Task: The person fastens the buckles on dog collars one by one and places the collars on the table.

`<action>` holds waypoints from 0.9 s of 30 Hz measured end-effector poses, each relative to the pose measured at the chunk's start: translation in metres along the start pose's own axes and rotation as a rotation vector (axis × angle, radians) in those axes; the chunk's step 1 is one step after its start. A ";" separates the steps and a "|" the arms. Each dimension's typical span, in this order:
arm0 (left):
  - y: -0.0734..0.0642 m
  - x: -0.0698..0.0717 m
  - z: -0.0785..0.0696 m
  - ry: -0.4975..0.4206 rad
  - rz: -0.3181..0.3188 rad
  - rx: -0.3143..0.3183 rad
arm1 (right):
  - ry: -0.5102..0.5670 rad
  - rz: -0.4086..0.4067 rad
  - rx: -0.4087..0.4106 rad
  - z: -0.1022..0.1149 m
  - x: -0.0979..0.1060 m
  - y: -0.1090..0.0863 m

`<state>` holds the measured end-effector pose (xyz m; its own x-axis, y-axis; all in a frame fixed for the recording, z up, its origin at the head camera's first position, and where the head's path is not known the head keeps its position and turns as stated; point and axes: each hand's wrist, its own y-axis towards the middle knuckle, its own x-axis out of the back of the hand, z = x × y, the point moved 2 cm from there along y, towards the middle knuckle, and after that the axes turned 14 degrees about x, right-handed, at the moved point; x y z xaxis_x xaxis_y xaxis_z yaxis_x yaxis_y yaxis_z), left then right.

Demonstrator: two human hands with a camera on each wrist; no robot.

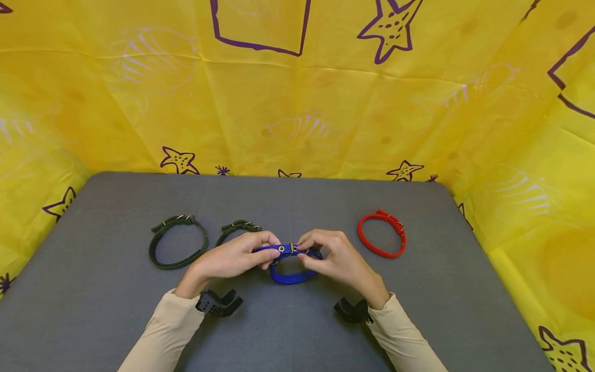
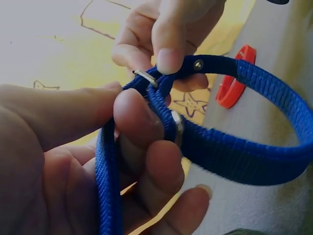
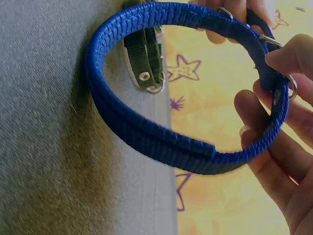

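Observation:
A blue webbing collar (image 1: pixel 290 279) is bent into a loop between both hands, over the middle of the grey table. My left hand (image 1: pixel 236 255) pinches the strap on the left of the metal buckle (image 2: pixel 145 77), thumb and fingers closed on the webbing. On the buckle's other side my right hand (image 1: pixel 338 259) grips the collar between thumb and fingers. The strap's loose end runs down through the left palm in the left wrist view. A metal ring (image 2: pixel 177 128) sits beside the left fingertips. An eyelet (image 1: pixel 281 249) shows between the hands.
Two dark green collars lie to the left: a full loop (image 1: pixel 155 253) and another (image 1: pixel 238 225) partly hidden behind the left hand. A red collar (image 1: pixel 381 253) lies at the right. A yellow patterned cloth (image 1: pixel 297 103) rises behind the table (image 1: pixel 288 336).

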<state>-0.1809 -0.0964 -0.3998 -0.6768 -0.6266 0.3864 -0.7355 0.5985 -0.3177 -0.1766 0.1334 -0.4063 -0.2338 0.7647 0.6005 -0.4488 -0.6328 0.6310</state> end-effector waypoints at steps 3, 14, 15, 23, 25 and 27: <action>0.001 -0.003 -0.001 -0.011 -0.008 -0.016 | 0.003 -0.005 0.000 0.000 -0.001 0.000; 0.006 -0.006 -0.002 -0.029 -0.102 -0.047 | -0.010 -0.004 -0.036 -0.002 -0.002 -0.001; 0.006 -0.004 -0.001 -0.030 -0.112 -0.043 | -0.010 -0.002 -0.036 -0.002 -0.001 -0.001; 0.000 0.007 0.001 0.075 -0.240 -0.046 | -0.021 -0.008 -0.120 -0.003 0.002 -0.002; 0.000 0.006 0.000 0.091 -0.266 -0.062 | -0.019 -0.010 -0.124 -0.003 0.002 -0.002; 0.001 0.005 -0.002 0.085 -0.275 -0.078 | -0.016 -0.012 -0.119 -0.004 0.001 -0.002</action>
<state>-0.1847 -0.0976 -0.3966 -0.4451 -0.7282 0.5211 -0.8838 0.4509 -0.1249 -0.1790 0.1362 -0.4086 -0.2150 0.7693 0.6016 -0.5511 -0.6041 0.5756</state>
